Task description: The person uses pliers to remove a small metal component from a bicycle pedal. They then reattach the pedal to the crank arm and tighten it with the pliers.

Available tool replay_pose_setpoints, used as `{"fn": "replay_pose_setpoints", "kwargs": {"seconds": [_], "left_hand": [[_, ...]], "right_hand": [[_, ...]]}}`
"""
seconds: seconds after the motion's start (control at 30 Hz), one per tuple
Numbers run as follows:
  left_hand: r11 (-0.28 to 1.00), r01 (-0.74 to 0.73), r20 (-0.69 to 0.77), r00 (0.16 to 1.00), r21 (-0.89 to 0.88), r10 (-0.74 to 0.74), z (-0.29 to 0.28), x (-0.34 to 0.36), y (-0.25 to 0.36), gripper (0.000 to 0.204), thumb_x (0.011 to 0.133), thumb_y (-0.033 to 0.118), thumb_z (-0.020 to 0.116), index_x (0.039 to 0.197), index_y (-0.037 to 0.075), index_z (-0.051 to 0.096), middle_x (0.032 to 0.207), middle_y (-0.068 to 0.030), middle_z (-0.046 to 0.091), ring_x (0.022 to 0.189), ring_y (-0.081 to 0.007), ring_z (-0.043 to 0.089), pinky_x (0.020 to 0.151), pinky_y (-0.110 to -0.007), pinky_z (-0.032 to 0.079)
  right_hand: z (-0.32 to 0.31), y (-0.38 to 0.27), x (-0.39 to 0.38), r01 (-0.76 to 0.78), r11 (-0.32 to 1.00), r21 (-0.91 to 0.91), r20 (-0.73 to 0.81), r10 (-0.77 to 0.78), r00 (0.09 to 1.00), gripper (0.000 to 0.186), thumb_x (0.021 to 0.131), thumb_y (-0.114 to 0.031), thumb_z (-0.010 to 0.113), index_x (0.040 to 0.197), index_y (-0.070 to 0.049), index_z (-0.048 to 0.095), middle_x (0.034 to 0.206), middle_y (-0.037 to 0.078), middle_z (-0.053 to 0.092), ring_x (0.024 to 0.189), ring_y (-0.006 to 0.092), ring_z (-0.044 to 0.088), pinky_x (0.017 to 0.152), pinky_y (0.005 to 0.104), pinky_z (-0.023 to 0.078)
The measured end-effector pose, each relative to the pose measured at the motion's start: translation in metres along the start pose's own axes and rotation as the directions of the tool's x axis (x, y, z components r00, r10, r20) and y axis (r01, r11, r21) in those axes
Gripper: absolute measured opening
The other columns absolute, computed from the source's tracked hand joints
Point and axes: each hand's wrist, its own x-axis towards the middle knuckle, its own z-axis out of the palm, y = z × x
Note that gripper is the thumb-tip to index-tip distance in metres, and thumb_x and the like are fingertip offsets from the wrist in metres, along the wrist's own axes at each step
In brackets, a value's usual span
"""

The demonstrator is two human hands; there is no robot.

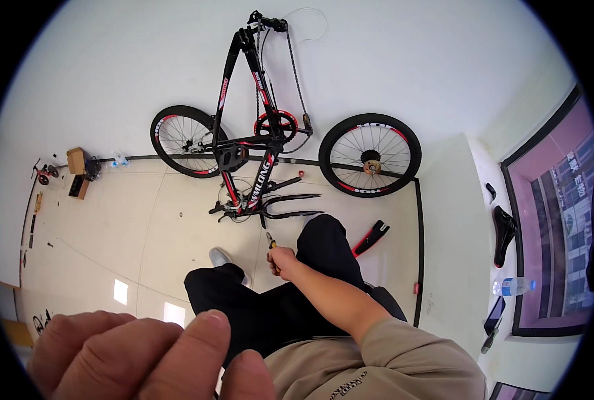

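Bicycle frame (262, 180), the landmark, stands against the wall. Right hand (282, 262), on its near side: fingers wrapped round a yellow-handled tool (272, 244), tip by the frame's near end; contact cannot be told. Left hand (150, 353), much nearer me: fingers curled, side by side; pinching anything, cannot tell.

Risks (judged): tool slips under force, scratching the frame; a hard push slides the frame; a knock rolls the loose wheel (371, 167), right of it.

Containers: open cardboard box (77, 162), far left of the frame, contents unclear; clear bottle (513, 287), far right, fill unclear.
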Motion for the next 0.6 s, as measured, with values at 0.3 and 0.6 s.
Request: {"fn": "replay_pose_setpoints", "kwargs": {"seconds": [0.3, 0.6], "left_hand": [[0.999, 0.006, 0.032, 0.999, -0.032, -0.005, 0.009, -0.002, -0.002, 0.034, 0.073, 0.019, 0.080, 0.098, -0.001, 0.070, 0.090, -0.0157, 0.071, 0.074, -0.0287, 0.068, 0.061, -0.034, 0.053], [0.998, 0.022, 0.088, 0.996, -0.054, -0.017, 0.020, 0.013, -0.007, 0.036, 0.071, 0.021, 0.082, 0.099, 0.000, 0.071, 0.090, -0.0140, 0.072, 0.075, -0.0280, 0.068, 0.062, -0.034, 0.054]], "right_hand": [[0.011, 0.004, 0.003, 0.009, 1.000, -0.027, -0.022, -0.009, 1.000, 0.004, 0.073, -0.001, 0.057, 0.073, -0.005, 0.055, 0.064, 0.006, 0.049, 0.049, 0.0171, 0.046, 0.042, 0.0317, 0.038], [0.002, 0.003, 0.012, -0.009, 0.999, -0.035, -0.024, 0.009, 1.000, 0.006, 0.073, -0.001, 0.061, 0.073, -0.003, 0.056, 0.062, 0.008, 0.051, 0.049, 0.0194, 0.047, 0.043, 0.0336, 0.040]]}}
